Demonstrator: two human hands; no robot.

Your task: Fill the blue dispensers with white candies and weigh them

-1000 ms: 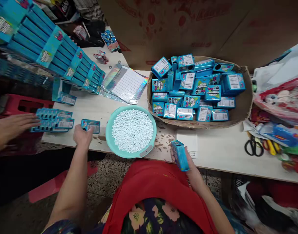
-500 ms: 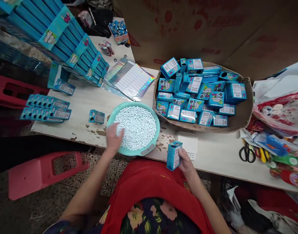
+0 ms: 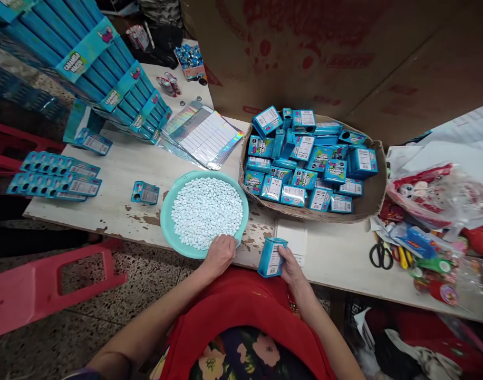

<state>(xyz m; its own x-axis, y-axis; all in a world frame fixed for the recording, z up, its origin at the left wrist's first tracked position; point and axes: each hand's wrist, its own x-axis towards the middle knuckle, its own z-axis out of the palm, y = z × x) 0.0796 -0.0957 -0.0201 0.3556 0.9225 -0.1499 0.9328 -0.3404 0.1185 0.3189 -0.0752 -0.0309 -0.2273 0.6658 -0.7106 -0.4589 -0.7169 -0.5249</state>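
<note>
My left hand (image 3: 221, 255) is closed at the front right rim of a round mint-green bowl (image 3: 168, 224), its fingers curled over something I cannot make out. White candies (image 3: 208, 211) fill much of the bowl. In my right hand (image 3: 291, 267) a blue carton (image 3: 270, 257) stands roughly upright over the table's front edge, gripped by its right side. Behind it, a cardboard tray (image 3: 368, 208) holds several similar blue cartons (image 3: 302, 148). One single blue carton (image 3: 145, 193) lies on the table left of the bowl.
Rows of blue cartons (image 3: 59, 177) lie at the left, below tall stacked display boxes (image 3: 107, 79). Shiny printed sheets (image 3: 205, 134) are behind the bowl. Scissors (image 3: 381, 255) and bagged goods (image 3: 435, 195) sit at the right. A pink stool (image 3: 31, 285) stands at lower left.
My left hand has moved from the bowl's left side to its front right rim, and its fingers have closed. My right hand still holds the carton. The view has shifted slightly.
</note>
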